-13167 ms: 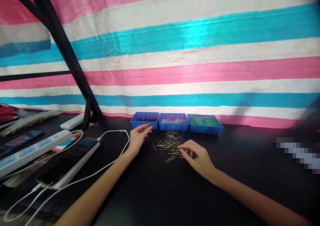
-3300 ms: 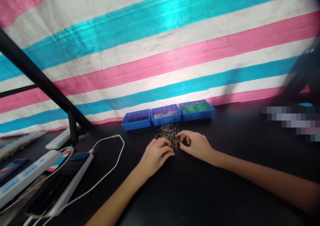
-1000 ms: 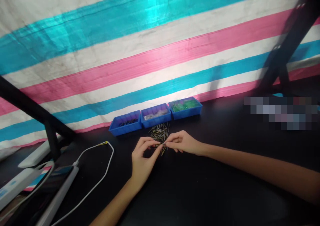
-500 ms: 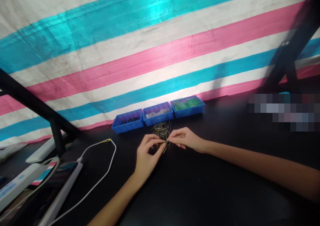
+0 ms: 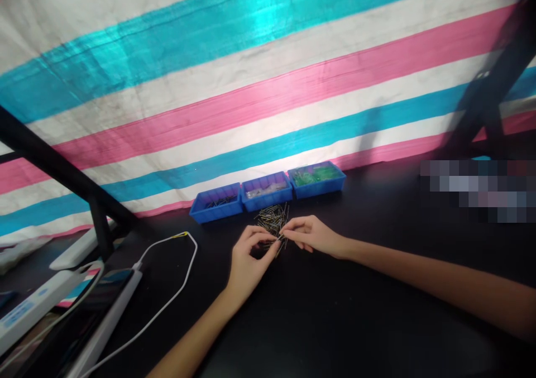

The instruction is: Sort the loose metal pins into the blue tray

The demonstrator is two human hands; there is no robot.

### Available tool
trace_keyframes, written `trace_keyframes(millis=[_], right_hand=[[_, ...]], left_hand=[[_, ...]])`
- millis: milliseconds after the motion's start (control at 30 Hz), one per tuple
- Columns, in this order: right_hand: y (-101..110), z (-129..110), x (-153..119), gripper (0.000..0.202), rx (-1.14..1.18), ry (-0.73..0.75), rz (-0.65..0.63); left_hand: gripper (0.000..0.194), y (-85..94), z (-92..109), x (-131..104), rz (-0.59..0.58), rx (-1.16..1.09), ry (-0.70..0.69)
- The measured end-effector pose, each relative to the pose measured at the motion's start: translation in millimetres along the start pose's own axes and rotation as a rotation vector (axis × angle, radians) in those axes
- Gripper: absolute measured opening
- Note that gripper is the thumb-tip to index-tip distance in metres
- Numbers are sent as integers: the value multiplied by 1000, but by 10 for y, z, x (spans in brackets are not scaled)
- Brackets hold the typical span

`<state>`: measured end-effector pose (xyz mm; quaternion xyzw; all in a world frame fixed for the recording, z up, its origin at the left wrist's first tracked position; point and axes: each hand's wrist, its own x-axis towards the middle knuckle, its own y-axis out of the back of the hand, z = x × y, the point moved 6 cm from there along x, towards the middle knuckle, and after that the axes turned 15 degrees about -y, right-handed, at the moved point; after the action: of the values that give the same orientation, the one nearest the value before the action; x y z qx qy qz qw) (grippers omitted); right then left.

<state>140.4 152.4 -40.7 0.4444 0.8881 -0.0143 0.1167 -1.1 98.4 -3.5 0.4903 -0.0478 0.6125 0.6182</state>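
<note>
Left hand (image 5: pixel 250 255) and right hand (image 5: pixel 313 236): narrow pinch on one pin (image 5: pixel 280 237) | probably light, stiff, slippery | best held near its ends

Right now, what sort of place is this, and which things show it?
Probably a makeshift work area: a black table with a pile of pins, three blue parts bins, and a striped sheet behind.
</note>
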Motion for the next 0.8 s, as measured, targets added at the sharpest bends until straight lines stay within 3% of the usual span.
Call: trace_keyframes(millis=[167,300,467,600,700,800], right_hand=[[-8,-3,-16,34,-48,14,12],[-3,18,-5,38,-32,12,23],[-6,41,5,36,-3,2,12],[0,39,-4,35,-3,-8,18],[2,27,-11,34,-3,-5,19],[-1,20,-15,34,-2,-4,17]], left_hand=[[12,0,-62,-5,33,-46,60],[19,39,-203,2,70,-115,193],[35,371,-619,-25,364,-273,463],[44,691,-927,-74,600,-355,524],[44,872,-1044,-84,692,-364,496],[39,925,-1128,-70,691,-471,538]])
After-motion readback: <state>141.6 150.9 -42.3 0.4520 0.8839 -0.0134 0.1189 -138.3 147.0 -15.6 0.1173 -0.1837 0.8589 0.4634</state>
